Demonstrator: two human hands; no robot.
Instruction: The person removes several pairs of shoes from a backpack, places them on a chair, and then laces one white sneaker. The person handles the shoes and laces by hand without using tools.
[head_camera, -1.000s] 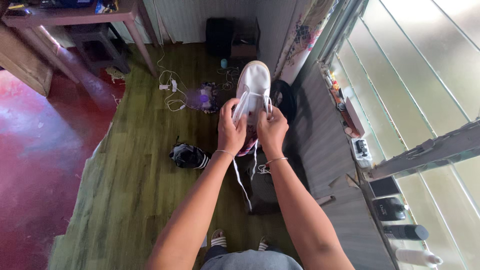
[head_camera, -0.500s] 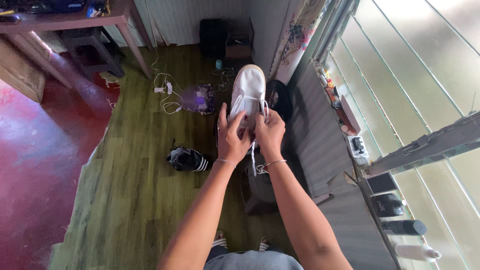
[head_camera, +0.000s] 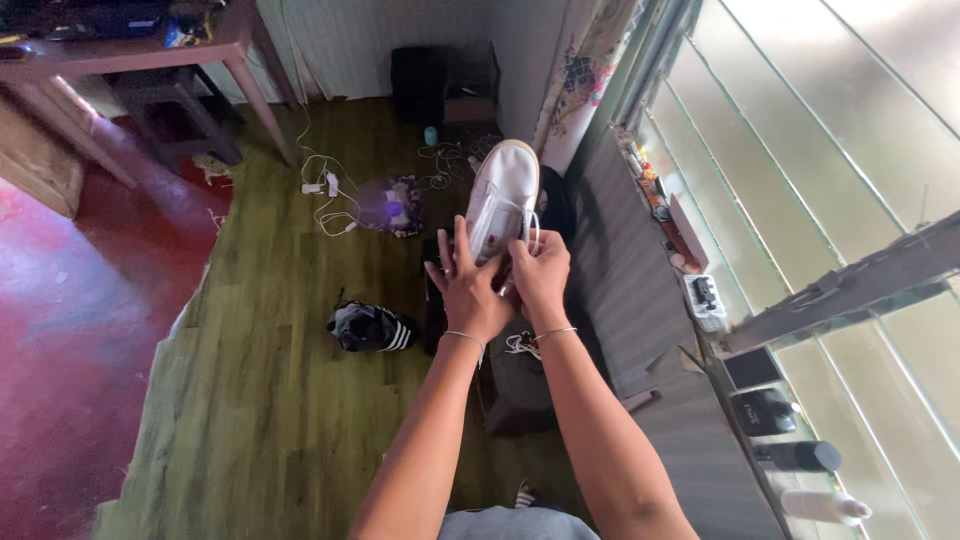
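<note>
Both hands meet mid-frame at the heel end of the white sneaker (head_camera: 500, 200), whose long axis points toward upper frame: left hand (head_camera: 468, 285) fingers splayed against it, right hand (head_camera: 540, 272) pinching white lace (head_camera: 520, 343).

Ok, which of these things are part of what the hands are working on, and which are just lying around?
In hand:
white shoe
white lace
left hand, fingers spread against the shoe
right hand, gripping the shoe

Lying about:
black striped shoe on the floor
white cables
purple bag
bottles on the window ledge
</note>
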